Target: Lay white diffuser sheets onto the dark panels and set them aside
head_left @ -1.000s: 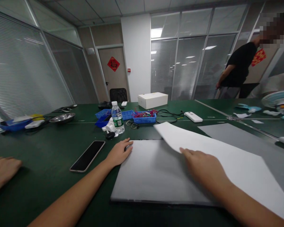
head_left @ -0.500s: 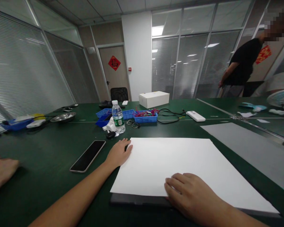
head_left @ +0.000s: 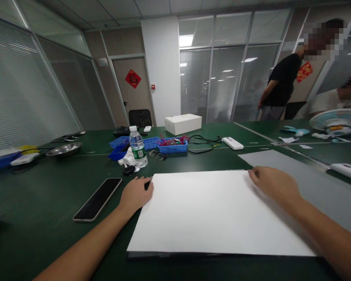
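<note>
A large white sheet of paper (head_left: 199, 214) lies before me on a thin dark board or pad (head_left: 169, 255), whose edge shows along the near side. My left hand (head_left: 137, 193) is at the sheet's far left corner, with its thumb against the paper's edge and its fingers curled about the corner. At the far right corner, my right hand (head_left: 273, 185) pinches the paper's edge between thumb and fingers; its lower fingers are hidden. A phone (head_left: 98, 200) with a dark screen lies left of my left forearm.
Behind the sheet stand a water bottle (head_left: 138, 148), a blue tray (head_left: 173, 146) of red wires, black cables and a white box (head_left: 183, 124). A grey sheet (head_left: 318, 183) lies to the right. A metal dish (head_left: 63, 150) is at left. Two people are at the far right.
My right hand has moved from the paper's near edge to its far right corner. My left hand stays at the left corner. The view has turned slightly right; another person's hand at left has mostly left view.
</note>
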The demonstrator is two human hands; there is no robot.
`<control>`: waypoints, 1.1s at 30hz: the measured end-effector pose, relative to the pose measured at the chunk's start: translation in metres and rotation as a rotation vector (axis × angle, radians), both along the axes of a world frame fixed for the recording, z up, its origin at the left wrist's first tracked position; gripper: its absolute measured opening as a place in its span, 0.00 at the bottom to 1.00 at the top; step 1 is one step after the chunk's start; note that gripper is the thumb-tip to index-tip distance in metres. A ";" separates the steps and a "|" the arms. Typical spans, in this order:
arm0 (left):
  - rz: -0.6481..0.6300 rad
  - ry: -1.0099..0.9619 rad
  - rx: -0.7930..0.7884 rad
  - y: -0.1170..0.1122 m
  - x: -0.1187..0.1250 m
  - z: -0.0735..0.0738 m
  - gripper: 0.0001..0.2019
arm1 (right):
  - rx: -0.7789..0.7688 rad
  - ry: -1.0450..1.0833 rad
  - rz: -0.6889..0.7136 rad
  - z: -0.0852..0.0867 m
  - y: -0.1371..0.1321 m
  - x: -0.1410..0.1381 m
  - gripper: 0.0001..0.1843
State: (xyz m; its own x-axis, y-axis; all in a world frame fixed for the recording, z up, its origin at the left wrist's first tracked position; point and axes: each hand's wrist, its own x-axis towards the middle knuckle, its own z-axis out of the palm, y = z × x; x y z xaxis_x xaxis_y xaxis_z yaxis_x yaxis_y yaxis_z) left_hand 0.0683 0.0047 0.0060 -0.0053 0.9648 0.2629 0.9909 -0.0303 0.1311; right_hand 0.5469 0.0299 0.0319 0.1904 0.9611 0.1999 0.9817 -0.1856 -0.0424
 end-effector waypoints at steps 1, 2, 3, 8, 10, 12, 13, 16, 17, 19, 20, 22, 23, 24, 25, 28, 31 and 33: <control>0.023 0.040 0.009 -0.003 0.003 0.003 0.25 | -0.044 -0.002 -0.064 0.000 0.004 0.011 0.33; 0.016 0.076 0.010 -0.006 0.006 0.006 0.25 | -0.077 0.001 -0.100 -0.001 0.005 0.020 0.34; -0.002 0.101 0.005 -0.009 0.009 0.008 0.25 | -0.103 0.007 -0.113 -0.002 0.005 0.025 0.36; -0.119 0.081 -0.051 -0.011 0.012 0.007 0.28 | -0.141 0.011 -0.048 -0.015 -0.001 0.018 0.36; -0.146 0.018 -0.116 -0.008 0.007 0.003 0.31 | -0.115 0.000 -0.014 -0.018 -0.001 0.013 0.35; -0.161 -0.053 -0.195 -0.003 0.000 -0.002 0.35 | -0.083 -0.003 0.002 -0.018 0.000 0.011 0.35; -0.164 -0.073 -0.222 -0.001 -0.004 -0.004 0.37 | -0.069 0.003 0.009 -0.018 0.001 0.010 0.35; -0.185 -0.052 -0.218 0.005 -0.011 -0.013 0.43 | -0.029 0.039 0.053 -0.017 0.003 0.006 0.34; -0.175 -0.044 -0.212 0.006 -0.012 -0.016 0.45 | -0.018 0.055 0.075 -0.017 0.004 0.003 0.34; -0.135 -0.039 -0.200 0.009 -0.013 -0.021 0.46 | -0.005 0.088 0.124 -0.019 0.004 -0.003 0.32; -0.114 -0.043 -0.191 0.011 -0.013 -0.023 0.46 | -0.003 0.104 0.148 -0.020 0.005 -0.005 0.31; -0.088 -0.054 -0.164 0.013 -0.014 -0.027 0.44 | -0.001 0.133 0.187 -0.023 0.006 -0.008 0.30; -0.084 -0.061 -0.149 0.013 -0.014 -0.028 0.43 | 0.002 0.144 0.197 -0.025 0.006 -0.008 0.30; -0.085 -0.068 -0.137 0.014 -0.015 -0.028 0.42 | 0.008 0.157 0.206 -0.027 0.008 -0.008 0.31; -0.093 -0.076 -0.131 0.014 -0.015 -0.029 0.42 | 0.016 0.173 0.215 -0.028 0.009 -0.006 0.31; -0.130 -0.100 -0.141 0.012 -0.015 -0.026 0.40 | 0.032 0.245 0.263 -0.033 0.014 0.000 0.32; -0.128 -0.130 -0.153 0.010 -0.015 -0.022 0.39 | 0.054 0.362 0.236 -0.038 0.019 0.005 0.29; -0.124 -0.143 -0.154 0.010 -0.016 -0.019 0.38 | 0.071 0.427 0.175 -0.043 0.022 0.007 0.28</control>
State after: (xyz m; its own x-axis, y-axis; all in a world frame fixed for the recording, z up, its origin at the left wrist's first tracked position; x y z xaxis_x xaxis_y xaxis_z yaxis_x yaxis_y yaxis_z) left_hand 0.0518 0.0145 -0.0133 0.0891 0.9891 0.1175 0.9519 -0.1193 0.2823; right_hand 0.5534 0.0519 -0.0108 0.1063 0.9730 0.2051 0.8901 -0.0012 -0.4558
